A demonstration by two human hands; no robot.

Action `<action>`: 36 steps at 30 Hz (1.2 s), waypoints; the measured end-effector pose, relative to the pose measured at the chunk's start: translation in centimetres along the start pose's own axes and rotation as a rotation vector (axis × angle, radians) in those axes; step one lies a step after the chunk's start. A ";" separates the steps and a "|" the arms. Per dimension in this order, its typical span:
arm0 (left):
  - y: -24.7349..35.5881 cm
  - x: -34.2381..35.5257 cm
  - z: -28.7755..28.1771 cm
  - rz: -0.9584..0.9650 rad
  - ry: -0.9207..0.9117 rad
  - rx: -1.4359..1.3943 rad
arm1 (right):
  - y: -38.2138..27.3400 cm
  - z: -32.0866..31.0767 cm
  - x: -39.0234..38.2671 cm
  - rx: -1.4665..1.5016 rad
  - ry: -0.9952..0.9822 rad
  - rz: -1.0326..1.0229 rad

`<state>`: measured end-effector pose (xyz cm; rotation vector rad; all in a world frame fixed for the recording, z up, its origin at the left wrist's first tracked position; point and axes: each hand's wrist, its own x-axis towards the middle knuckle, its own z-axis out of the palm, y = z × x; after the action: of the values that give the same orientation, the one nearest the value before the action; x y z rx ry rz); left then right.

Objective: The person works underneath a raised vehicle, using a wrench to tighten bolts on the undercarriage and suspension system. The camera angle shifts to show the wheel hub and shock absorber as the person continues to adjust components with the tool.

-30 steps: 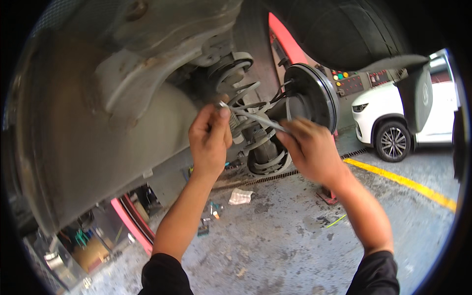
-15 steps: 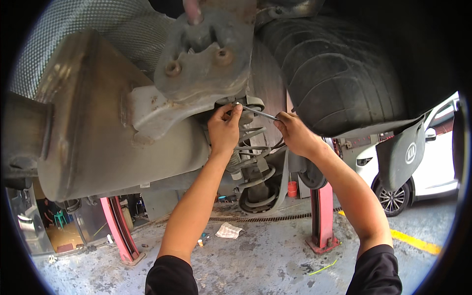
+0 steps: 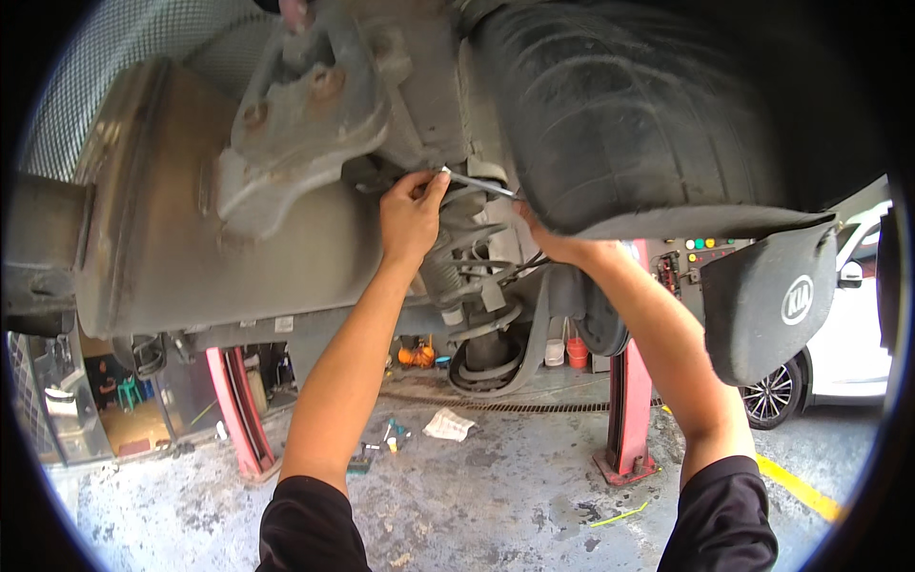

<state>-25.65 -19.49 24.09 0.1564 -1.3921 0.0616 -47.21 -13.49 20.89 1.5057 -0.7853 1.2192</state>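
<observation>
Metal casing [image 3: 143, 219] fills the frame's left, with a bolted bracket [image 3: 305, 133] at upper left. Near upper centre, the left hand [image 3: 412, 214] pinches a slim metal tool's [image 3: 484, 184] left end between thumb and fingers; the tool slopes gently down rightward, bridging both hands above suspension parts [image 3: 488, 351]. The right hand [image 3: 550, 238] meets its other end, but the dark liner [image 3: 629, 124] hides most fingers, so its grip cannot be told; a mud flap [image 3: 753, 305] hangs farther right.
</observation>
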 end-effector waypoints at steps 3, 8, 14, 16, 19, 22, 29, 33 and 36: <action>0.3 -0.5 0.1 -0.025 -0.034 -0.039 | 1.6 1.4 0.3 0.028 -0.026 -0.048; -0.1 -0.1 0.7 -0.034 0.023 0.033 | 1.8 2.1 0.4 -0.003 0.000 -0.105; 0.2 -0.1 0.5 -0.079 0.053 0.043 | 1.4 2.2 0.8 -0.029 -0.076 -0.095; 0.2 -0.4 0.1 -0.086 0.058 0.043 | 1.0 2.4 0.6 0.020 -0.023 -0.117; 1.0 0.1 0.9 -0.056 0.048 0.061 | 5.1 5.8 0.4 0.084 0.016 -0.224; 0.7 0.5 2.0 -0.056 0.042 0.025 | 9.4 8.3 0.5 0.221 -0.083 -0.157; 0.1 0.2 0.7 -0.058 0.068 0.093 | 1.8 2.2 2.3 0.461 -0.185 0.059; 0.4 0.5 0.9 -0.045 0.050 0.113 | 2.4 2.4 3.3 0.339 -0.231 0.037; 0.9 0.4 0.1 -0.061 0.053 0.156 | 0.9 2.4 3.9 0.260 -0.305 0.084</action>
<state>-25.82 -18.65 24.59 0.3245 -1.3288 0.1232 -46.21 -15.59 24.95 1.9198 -0.9239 1.2031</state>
